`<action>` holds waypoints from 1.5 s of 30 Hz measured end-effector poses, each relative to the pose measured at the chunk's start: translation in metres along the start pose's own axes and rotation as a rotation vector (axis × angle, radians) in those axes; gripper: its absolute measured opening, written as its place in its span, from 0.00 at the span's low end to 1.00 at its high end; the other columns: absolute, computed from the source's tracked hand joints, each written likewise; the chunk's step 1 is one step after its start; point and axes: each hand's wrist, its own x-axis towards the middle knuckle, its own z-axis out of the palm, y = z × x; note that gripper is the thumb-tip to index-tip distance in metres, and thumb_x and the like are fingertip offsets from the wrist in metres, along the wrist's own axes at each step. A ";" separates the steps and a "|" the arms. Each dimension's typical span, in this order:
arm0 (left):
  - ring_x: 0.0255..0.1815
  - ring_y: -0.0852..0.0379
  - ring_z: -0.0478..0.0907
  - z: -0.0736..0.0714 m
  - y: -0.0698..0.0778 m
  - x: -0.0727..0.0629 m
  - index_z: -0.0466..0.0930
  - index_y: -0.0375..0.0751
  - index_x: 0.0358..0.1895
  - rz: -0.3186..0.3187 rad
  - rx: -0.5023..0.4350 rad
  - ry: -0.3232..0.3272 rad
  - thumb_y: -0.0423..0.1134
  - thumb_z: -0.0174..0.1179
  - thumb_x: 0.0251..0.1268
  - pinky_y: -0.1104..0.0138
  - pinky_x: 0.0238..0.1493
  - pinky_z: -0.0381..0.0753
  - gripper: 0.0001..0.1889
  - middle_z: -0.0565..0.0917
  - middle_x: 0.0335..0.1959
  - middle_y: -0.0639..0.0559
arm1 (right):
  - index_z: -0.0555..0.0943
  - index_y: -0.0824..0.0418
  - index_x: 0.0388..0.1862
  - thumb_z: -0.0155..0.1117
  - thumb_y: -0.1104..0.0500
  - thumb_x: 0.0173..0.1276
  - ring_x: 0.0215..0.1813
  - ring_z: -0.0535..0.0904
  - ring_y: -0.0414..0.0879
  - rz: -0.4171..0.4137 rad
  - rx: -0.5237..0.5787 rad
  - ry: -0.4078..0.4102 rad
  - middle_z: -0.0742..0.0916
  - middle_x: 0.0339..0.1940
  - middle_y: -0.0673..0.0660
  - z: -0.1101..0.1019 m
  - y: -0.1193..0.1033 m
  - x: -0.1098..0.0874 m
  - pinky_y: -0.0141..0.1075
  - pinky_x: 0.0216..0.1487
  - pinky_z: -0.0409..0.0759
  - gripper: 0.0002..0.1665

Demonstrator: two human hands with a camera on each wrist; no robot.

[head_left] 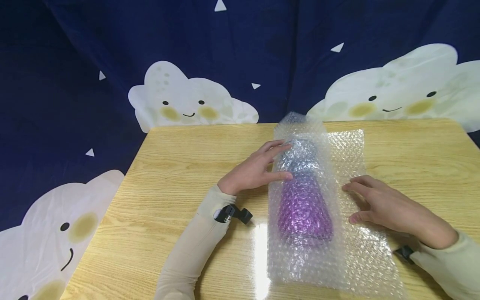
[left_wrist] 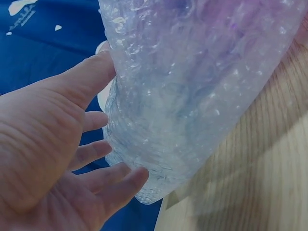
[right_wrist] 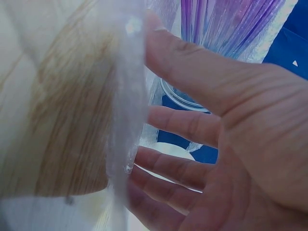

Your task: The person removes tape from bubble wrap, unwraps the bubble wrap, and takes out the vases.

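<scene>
A ribbed glass vase (head_left: 304,208), purple at its wide end and bluish toward the far end, lies on the table under a layer of bubble wrap (head_left: 307,266). My left hand (head_left: 258,166) rests its fingertips on the wrap's left side, beside the bluish part, with thumb and fingers spread. From the left wrist view, those fingers lie along the wrap's edge (left_wrist: 159,110). My right hand (head_left: 393,206) is over the loose wrap flap on the right, fingers extended and thumb apart. In the right wrist view the vase (right_wrist: 216,24) shows uncovered past the thumb, its clear rim below.
The wooden table (head_left: 180,166) carries the wrap, whose far end reaches the back edge. Behind hangs a dark blue curtain (head_left: 240,50) printed with smiling clouds. A small black device (head_left: 234,213) is strapped to the left wrist, another (head_left: 405,253) to the right.
</scene>
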 end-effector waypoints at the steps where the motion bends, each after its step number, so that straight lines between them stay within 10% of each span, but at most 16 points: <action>1: 0.85 0.52 0.57 0.000 0.000 0.000 0.55 0.57 0.83 0.002 0.006 0.003 0.62 0.64 0.69 0.51 0.82 0.67 0.44 0.53 0.86 0.53 | 0.76 0.61 0.70 0.80 0.41 0.54 0.68 0.73 0.73 0.003 0.002 -0.001 0.76 0.70 0.72 0.000 0.000 0.000 0.71 0.63 0.75 0.48; 45: 0.81 0.50 0.65 0.002 0.004 0.000 0.50 0.52 0.84 -0.050 0.051 0.020 0.66 0.57 0.72 0.54 0.81 0.68 0.45 0.59 0.82 0.47 | 0.75 0.61 0.72 0.80 0.40 0.54 0.69 0.72 0.74 0.012 0.012 -0.023 0.75 0.72 0.72 0.000 0.001 0.000 0.72 0.64 0.74 0.50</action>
